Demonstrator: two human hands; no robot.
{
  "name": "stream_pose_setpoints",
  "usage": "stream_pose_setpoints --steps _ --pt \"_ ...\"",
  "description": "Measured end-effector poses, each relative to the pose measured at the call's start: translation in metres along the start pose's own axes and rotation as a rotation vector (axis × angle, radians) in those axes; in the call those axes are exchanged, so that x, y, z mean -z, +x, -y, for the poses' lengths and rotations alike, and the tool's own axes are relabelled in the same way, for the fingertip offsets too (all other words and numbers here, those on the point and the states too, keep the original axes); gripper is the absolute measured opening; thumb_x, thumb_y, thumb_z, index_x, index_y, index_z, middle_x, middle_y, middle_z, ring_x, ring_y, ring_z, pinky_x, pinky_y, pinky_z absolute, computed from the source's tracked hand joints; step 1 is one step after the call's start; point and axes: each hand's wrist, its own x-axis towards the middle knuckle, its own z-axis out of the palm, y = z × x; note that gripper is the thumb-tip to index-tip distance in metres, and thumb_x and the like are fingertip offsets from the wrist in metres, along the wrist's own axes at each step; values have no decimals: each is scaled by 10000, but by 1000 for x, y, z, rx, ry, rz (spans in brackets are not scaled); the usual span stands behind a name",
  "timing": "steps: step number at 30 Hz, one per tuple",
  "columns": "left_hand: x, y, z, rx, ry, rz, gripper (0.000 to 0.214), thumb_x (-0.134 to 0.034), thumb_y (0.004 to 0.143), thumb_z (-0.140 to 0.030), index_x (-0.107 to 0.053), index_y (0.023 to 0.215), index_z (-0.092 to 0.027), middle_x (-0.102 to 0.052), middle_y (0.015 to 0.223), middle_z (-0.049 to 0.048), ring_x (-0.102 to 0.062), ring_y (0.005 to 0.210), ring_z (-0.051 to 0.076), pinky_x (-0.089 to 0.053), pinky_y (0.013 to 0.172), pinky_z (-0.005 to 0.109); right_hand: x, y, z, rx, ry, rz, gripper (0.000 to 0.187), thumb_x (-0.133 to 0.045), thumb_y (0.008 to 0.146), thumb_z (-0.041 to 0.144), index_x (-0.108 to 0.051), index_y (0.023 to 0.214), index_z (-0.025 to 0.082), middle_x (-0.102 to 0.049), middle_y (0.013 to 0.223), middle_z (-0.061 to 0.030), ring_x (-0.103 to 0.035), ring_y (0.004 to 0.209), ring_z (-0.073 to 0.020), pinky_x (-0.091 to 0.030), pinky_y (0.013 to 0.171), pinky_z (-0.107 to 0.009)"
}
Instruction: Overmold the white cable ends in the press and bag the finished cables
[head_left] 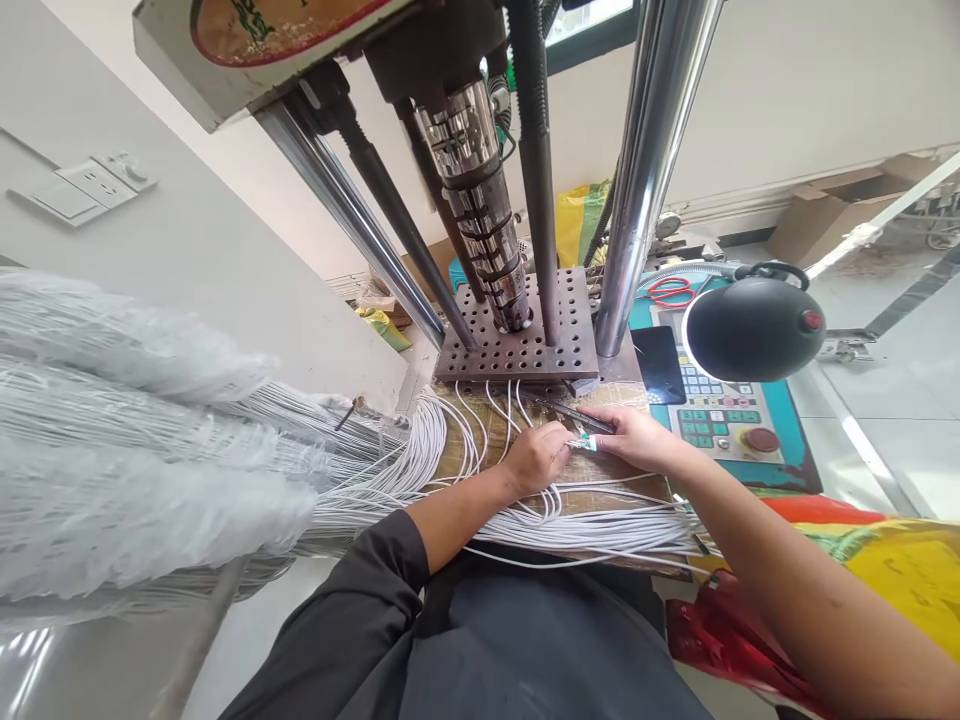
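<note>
My left hand (538, 458) is closed around a white cable near its end, just in front of the machine's perforated plate (517, 355). At the cable end (581, 442), small green and whitish strands show between my two hands. My right hand (634, 438) pinches that end with thumb and fingers. Its forefinger lies along a dark flat bar (574, 412) that runs out from under the plate. Several white cables (517, 410) loop out from beneath the plate. A bundle of white cables (600, 532) lies across the worn board in front of my hands.
Thick masses of cable (150, 450), partly wrapped in clear film, hang on the left. Chrome columns (652, 180) and dark rods rise around the plate. On the right are a black lamp (754, 325), a keypad panel (724, 420) with a red button, and red-handled scissors (670, 292).
</note>
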Motion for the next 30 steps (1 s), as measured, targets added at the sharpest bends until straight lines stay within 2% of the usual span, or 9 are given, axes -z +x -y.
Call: stream_pose_setpoints --steps 6,9,14,16,18,21,24,26,30 --pt "6 6 -4 87 -154 -62 239 -497 996 -265 -696 982 -133 -674 931 90 -621 877 171 -507 837 299 -5 2 -5 0 4 -15 541 -764 786 420 -680 1302 281 -711 1268 -21 -680 1152 -309 -510 1061 -479" --pt "11 10 -5 174 -205 -63 237 -548 980 -295 -709 889 -147 -653 841 55 -598 817 157 -482 793 276 -2 2 3 -29 -10 -2 550 -774 774 409 -685 1298 268 -711 1267 -23 -670 1170 -309 -509 1063 -449" --pt "13 15 -4 276 -259 -55 193 -607 928 -250 -730 815 -153 -648 798 38 -587 784 146 -463 776 268 2 3 14 -116 -31 34 579 -770 769 427 -678 1313 252 -705 1279 -17 -658 1191 -298 -492 1075 -386" --pt "16 18 -3 355 -353 -100 173 -642 898 -266 -733 812 -147 -667 831 43 -599 808 146 -467 793 269 1 2 14 -133 -35 27 594 -770 763 424 -670 1322 248 -699 1286 -24 -659 1187 -298 -489 1075 -394" --pt "22 22 -4 494 -527 -155 190 -693 858 -323 -736 861 -138 -683 855 46 -611 798 140 -481 783 267 2 1 11 -137 -28 32 605 -766 762 417 -659 1335 254 -701 1284 -19 -666 1175 -291 -491 1070 -394" --pt "34 31 -7 679 -784 -202 348 -725 820 -451 -724 939 -124 -653 769 16 -558 635 88 -464 643 229 4 -1 8 -109 -11 58 600 -746 774 410 -647 1349 273 -705 1281 7 -662 1181 -276 -491 1067 -372" --pt "42 38 -9 700 -901 -168 419 -690 836 -527 -705 958 -127 -582 658 -26 -444 489 45 -355 495 189 7 -2 7 -82 -29 71 592 -739 777 422 -653 1345 280 -684 1317 11 -637 1223 -280 -468 1091 -367" --pt "43 39 -7 703 -894 -143 411 -686 839 -522 -696 963 -130 -568 626 -35 -410 445 39 -300 450 186 8 -2 8 -78 -45 65 595 -744 770 430 -658 1339 277 -666 1343 5 -620 1248 -284 -444 1115 -369" --pt "40 30 1 705 -663 -91 326 -742 796 -424 -724 880 -110 -587 594 -18 -461 478 56 -321 472 188 7 -4 12 -98 -37 55 573 -740 773 418 -669 1325 281 -699 1291 5 -655 1191 -276 -475 1079 -367"
